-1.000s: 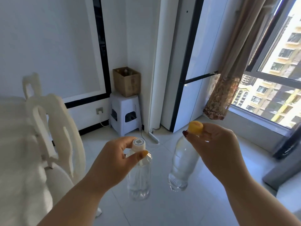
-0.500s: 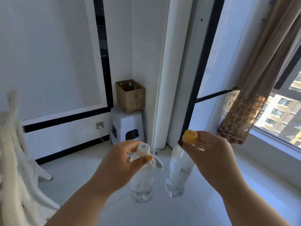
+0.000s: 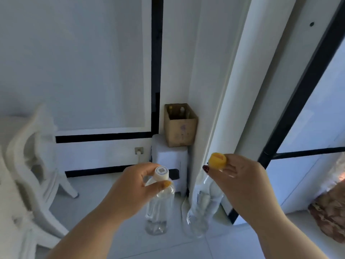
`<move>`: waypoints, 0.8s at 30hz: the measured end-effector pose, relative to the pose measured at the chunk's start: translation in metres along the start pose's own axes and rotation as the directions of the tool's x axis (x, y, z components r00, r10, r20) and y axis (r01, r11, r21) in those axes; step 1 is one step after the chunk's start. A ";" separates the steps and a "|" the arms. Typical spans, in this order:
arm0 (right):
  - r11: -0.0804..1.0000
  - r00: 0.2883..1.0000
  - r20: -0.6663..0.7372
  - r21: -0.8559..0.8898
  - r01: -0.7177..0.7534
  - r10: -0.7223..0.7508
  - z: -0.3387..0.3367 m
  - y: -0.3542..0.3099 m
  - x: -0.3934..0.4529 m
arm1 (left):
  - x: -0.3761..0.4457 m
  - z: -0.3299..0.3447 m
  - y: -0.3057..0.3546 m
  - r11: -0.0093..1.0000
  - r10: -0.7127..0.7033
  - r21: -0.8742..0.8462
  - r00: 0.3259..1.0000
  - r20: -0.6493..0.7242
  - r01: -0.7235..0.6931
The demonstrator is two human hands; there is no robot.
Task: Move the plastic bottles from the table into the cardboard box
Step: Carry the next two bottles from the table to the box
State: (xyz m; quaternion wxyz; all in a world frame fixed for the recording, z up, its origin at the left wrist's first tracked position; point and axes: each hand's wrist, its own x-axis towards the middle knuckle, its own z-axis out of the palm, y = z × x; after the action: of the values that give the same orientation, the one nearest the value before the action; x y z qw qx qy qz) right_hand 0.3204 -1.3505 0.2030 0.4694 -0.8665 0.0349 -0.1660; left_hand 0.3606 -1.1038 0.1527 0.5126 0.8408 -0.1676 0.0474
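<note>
My left hand (image 3: 133, 191) grips the neck of a clear plastic bottle with a white cap (image 3: 158, 204), which hangs upright below it. My right hand (image 3: 237, 182) pinches the top of a second clear bottle with a yellow cap (image 3: 203, 210), hanging slightly tilted. Ahead, in the corner, an open cardboard box (image 3: 180, 130) stands on a white plastic stool (image 3: 168, 159). Two bottle tops show inside the box. Both hands are still well short of the box, lower in the view.
A white chair (image 3: 35, 165) stands at the left. A wall socket with a plug (image 3: 139, 150) sits left of the stool. A white pillar and a black-framed glass door rise at the right, with a curtain end (image 3: 330, 208) at the far right. White tile floor lies below.
The view has swung left and closer to the corner; the box and stool look larger and more central. Both hands still carry their bottles in the same grip.
</note>
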 end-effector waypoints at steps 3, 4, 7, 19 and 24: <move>0.998 0.997 0.046 0.018 0.060 -0.061 -0.012 0.015 0.056 | 0.040 0.020 0.006 1.000 -0.022 0.001 0.998 -0.060 0.022; 0.997 0.995 0.062 0.026 0.075 -0.077 -0.015 0.021 0.075 | 0.055 0.026 0.007 0.999 -0.033 0.008 0.997 -0.072 0.033; 0.994 0.991 0.081 0.033 0.106 -0.108 -0.018 0.036 0.126 | 0.098 0.039 0.008 0.998 -0.059 0.020 0.992 -0.109 0.062; 0.991 0.991 0.044 0.026 0.128 -0.129 0.031 0.082 0.325 | 0.297 0.048 -0.053 0.994 -0.081 0.067 0.991 -0.110 0.089; 0.995 0.995 -0.001 0.036 0.097 -0.097 0.061 0.092 0.414 | 0.394 0.031 -0.081 0.994 -0.059 0.084 0.996 -0.064 0.064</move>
State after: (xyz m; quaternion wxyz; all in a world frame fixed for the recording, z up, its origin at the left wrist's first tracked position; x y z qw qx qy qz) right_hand 0.7395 -1.4419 0.2021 0.4765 -0.8586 -0.0103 -0.1889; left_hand 0.7548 -1.1891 0.1688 0.4821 0.8649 -0.1236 0.0646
